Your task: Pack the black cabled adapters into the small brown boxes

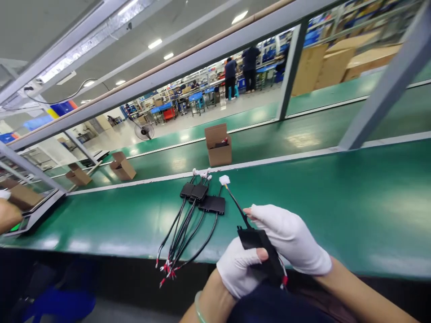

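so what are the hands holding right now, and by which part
Both hands, left hand and right hand, hold one black module by its flat body; its black cable with a white connector sticks out free.

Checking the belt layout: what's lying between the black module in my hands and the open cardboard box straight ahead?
In the head view, a bundle of black modules with cables and white plugs lies on the green belt, between the held module and the box.

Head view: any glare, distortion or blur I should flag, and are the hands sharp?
Head view: strong wide-angle bend and tilt, so the frame rails slant and curve; ceiling lights throw pale glare patches on the green belt; the distant workers are soft; the left hand, right hand and black module are sharp and evenly lit.
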A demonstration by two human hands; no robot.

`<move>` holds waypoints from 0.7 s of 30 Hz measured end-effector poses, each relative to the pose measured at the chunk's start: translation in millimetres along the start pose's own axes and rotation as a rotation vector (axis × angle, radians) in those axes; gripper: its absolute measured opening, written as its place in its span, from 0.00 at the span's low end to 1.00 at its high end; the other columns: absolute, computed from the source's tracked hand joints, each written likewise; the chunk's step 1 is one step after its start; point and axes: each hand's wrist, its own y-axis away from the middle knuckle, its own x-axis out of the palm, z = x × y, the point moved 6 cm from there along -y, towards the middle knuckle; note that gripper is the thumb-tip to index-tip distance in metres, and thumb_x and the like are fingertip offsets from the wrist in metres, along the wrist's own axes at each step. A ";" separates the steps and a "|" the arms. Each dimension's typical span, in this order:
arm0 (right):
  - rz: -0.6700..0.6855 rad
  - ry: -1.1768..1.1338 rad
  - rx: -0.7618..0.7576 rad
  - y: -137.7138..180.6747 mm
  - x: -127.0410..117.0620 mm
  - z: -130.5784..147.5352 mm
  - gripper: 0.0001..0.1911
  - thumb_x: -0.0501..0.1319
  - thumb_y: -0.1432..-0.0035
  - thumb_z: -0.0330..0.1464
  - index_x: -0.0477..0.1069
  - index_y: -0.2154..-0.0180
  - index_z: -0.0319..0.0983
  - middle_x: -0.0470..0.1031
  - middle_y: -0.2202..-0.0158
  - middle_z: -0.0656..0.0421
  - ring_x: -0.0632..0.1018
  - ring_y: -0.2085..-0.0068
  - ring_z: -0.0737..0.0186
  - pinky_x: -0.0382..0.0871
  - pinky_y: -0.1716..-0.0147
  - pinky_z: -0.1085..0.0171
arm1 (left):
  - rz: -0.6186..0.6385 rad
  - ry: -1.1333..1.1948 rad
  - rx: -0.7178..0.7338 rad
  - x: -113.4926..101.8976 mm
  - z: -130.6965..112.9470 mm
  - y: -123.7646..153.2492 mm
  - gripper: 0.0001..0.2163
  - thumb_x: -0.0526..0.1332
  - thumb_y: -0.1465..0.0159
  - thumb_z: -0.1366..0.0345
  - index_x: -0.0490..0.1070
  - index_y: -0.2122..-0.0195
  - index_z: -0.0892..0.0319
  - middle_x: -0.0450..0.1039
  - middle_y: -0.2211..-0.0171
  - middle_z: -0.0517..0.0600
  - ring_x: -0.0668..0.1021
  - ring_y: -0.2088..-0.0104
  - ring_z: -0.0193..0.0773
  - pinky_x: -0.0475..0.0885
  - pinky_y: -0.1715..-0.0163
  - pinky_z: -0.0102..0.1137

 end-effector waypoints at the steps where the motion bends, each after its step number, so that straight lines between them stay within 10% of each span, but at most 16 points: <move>1: 0.000 0.053 -0.087 -0.3 -2.3 2.6 0.14 0.56 0.36 0.37 0.80 0.59 0.43 0.82 0.63 0.56 0.82 0.63 0.61 0.77 0.62 0.62 | 0.035 -0.022 -0.017 0.7 1.3 -0.7 0.26 0.80 0.59 0.58 0.79 0.62 0.66 0.76 0.72 0.50 0.75 0.73 0.34 0.69 0.66 0.32; 6: -0.073 0.223 0.019 11.4 -19.5 -9.7 0.15 0.54 0.32 0.34 0.80 0.59 0.41 0.81 0.66 0.58 0.81 0.66 0.63 0.77 0.64 0.64 | 0.062 -0.086 -0.174 -6.6 26.3 -6.6 0.21 0.78 0.57 0.61 0.81 0.63 0.64 0.80 0.70 0.52 0.77 0.72 0.36 0.69 0.67 0.32; 11: -0.279 0.348 0.333 81.3 -25.3 -4.1 0.19 0.50 0.30 0.36 0.76 0.49 0.37 0.81 0.55 0.53 0.82 0.54 0.60 0.80 0.54 0.61 | -0.010 -0.010 -0.208 -20.1 38.3 -22.5 0.20 0.78 0.56 0.61 0.81 0.62 0.58 0.81 0.64 0.51 0.80 0.55 0.46 0.69 0.44 0.40; 17: -0.175 -0.078 0.739 151.2 14.3 -3.4 0.32 0.52 0.33 0.47 0.66 0.37 0.33 0.71 0.39 0.48 0.75 0.40 0.59 0.72 0.41 0.62 | -0.104 -0.040 -0.201 -18.3 41.2 -38.4 0.26 0.80 0.59 0.58 0.81 0.56 0.51 0.81 0.61 0.48 0.79 0.58 0.41 0.70 0.47 0.39; 21: -0.285 -0.042 0.920 165.7 15.3 -28.1 0.34 0.54 0.38 0.51 0.70 0.42 0.35 0.76 0.45 0.48 0.80 0.46 0.53 0.78 0.49 0.62 | -0.035 -0.075 -0.211 -0.7 60.2 -40.6 0.35 0.79 0.56 0.52 0.77 0.46 0.55 0.80 0.52 0.53 0.78 0.49 0.47 0.65 0.38 0.41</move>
